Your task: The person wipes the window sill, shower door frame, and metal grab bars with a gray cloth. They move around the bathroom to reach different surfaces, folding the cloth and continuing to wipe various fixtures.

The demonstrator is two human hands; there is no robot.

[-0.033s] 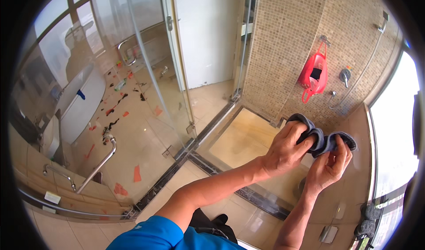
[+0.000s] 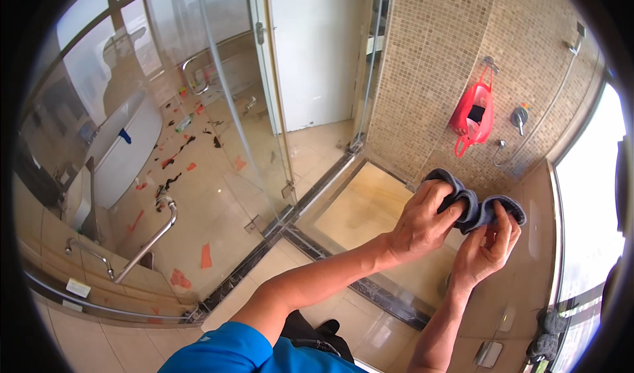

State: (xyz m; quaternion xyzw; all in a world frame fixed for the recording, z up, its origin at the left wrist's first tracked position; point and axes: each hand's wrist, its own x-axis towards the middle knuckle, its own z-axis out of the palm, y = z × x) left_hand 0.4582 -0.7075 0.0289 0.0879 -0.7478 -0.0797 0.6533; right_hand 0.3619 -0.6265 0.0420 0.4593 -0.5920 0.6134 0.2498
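Both my hands hold a bunched, dark blue-grey cloth [image 2: 469, 209] up in front of the shower area. It has thick rolled folds and a rounded flap at each end; whether it is one piece or two, such as a pair of socks, I cannot tell. My left hand [image 2: 422, 221] grips its left part, thumb and fingers pressed into the folds. At the right flap, my right hand [image 2: 492, 247] pinches the fabric from below, its fingers curled. The fingers partly hide the middle of the cloth.
A red bag [image 2: 473, 112] hangs on the mosaic wall beside a shower valve [image 2: 519, 119]. Left stands a glass panel with a metal handle [image 2: 155, 244]; red and black scraps [image 2: 206, 255] appear across it. Grey cloths [image 2: 547, 333] hang by the window. A dark sill [image 2: 389, 300] crosses the floor.
The view has shifted slightly, so the room sits a little further right and lower. My hands keep their hold on the cloth, which appears slightly further left.
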